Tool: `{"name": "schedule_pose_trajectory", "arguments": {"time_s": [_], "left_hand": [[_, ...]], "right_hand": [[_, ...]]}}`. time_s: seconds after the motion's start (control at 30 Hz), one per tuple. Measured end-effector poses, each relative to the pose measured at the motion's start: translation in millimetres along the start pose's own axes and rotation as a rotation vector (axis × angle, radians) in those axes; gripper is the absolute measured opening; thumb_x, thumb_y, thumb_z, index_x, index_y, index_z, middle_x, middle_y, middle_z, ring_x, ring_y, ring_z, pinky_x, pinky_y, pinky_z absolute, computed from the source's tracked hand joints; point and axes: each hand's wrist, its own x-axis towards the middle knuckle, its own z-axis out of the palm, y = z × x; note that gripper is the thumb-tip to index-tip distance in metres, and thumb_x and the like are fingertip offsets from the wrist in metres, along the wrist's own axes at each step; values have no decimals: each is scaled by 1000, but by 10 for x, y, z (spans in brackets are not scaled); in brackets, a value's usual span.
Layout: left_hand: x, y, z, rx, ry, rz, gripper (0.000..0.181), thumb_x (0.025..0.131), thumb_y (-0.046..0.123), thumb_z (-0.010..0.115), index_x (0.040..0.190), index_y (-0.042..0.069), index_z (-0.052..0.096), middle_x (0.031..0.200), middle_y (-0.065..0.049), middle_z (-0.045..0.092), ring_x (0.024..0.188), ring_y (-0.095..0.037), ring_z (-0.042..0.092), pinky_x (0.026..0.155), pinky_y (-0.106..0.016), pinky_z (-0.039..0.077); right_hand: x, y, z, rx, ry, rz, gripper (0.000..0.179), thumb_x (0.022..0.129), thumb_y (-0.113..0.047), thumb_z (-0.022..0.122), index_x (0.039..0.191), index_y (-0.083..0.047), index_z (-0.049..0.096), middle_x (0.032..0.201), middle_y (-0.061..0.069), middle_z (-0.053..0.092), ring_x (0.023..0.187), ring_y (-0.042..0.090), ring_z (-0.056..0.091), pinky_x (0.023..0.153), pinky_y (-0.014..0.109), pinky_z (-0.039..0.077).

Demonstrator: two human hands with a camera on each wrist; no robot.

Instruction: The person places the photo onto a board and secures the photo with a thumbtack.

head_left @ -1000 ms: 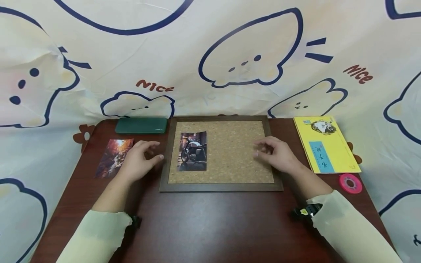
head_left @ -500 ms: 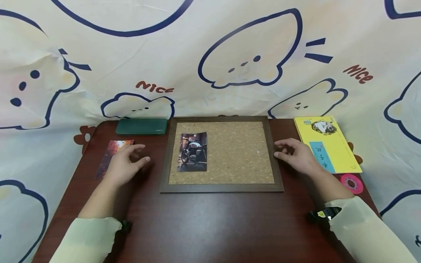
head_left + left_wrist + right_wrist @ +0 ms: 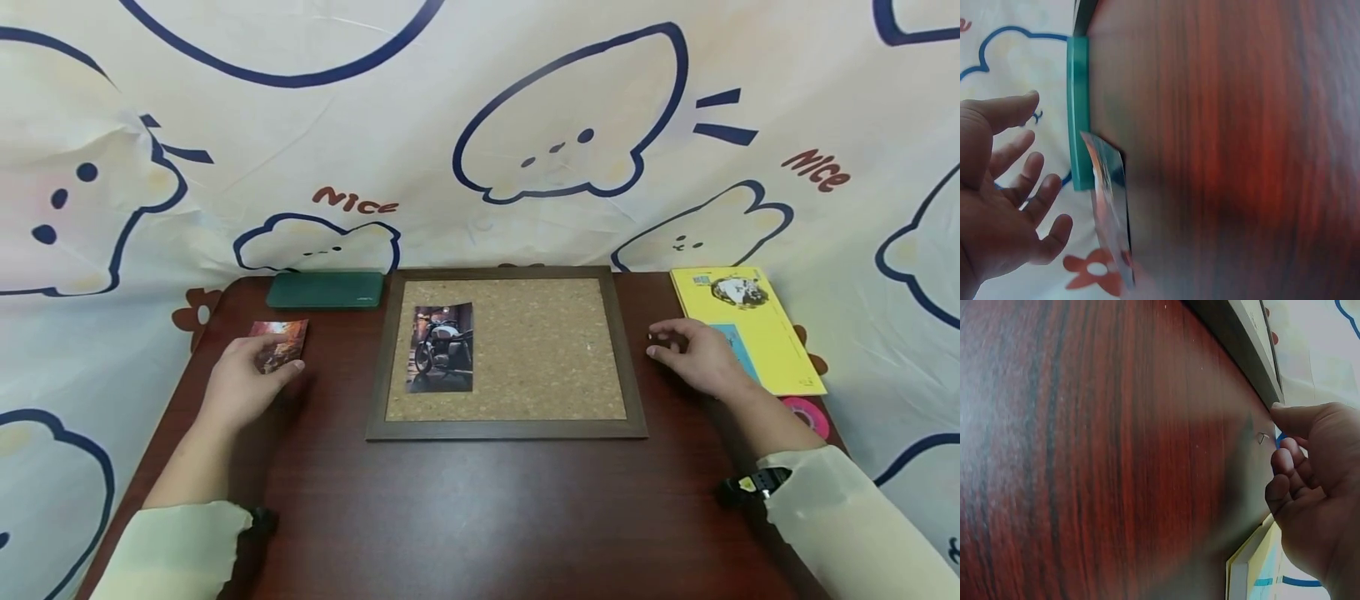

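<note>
My left hand [image 3: 243, 379] is over a small orange-and-dark photo print [image 3: 295, 330] at the table's left, covering much of it in the head view. In the left wrist view the fingers of that hand [image 3: 1007, 187] are loosely bent and apart, with the print [image 3: 1110, 200] lying beyond them. My right hand [image 3: 697, 354] hovers between the cork board [image 3: 540, 350] and a yellow book [image 3: 757, 333], its fingers loosely curled around nothing. On the board's left part lies a motorcycle photo [image 3: 442, 350], upright to me.
A dark green case [image 3: 325, 290] lies at the back left, beside the board's brown frame [image 3: 506, 430]. A pink ring-shaped roll [image 3: 810, 414] sits by the book's near edge, partly behind my right forearm. A cartoon-printed cloth [image 3: 420, 150] rises behind the table.
My left hand has moved left and slightly down from beside the board to the print. My right hand has drawn right, off the board to beside the book. The motorcycle photo has stayed put.
</note>
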Motion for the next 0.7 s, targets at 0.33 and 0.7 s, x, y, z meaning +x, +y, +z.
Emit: {"name": "schedule_pose_trajectory", "arguments": {"time_s": [0.33, 0.7], "left_hand": [[1, -305, -81, 33, -20, -42, 64, 97, 37, 73, 141, -7, 54, 138, -34, 45, 126, -53, 43, 94, -70, 39], [-3, -452, -102, 59, -50, -216, 87, 92, 45, 76, 152, -6, 39, 149, -44, 22, 132, -64, 23, 94, -77, 37]], "right_hand": [[24, 4, -29, -43, -25, 51, 37, 101, -24, 68, 129, 0, 65, 107, 14, 69, 82, 26, 59, 69, 38, 46], [110, 12, 33, -101, -42, 93, 42, 101, -32, 69, 128, 1, 66, 102, 12, 70, 86, 27, 62, 74, 41, 47]]}}
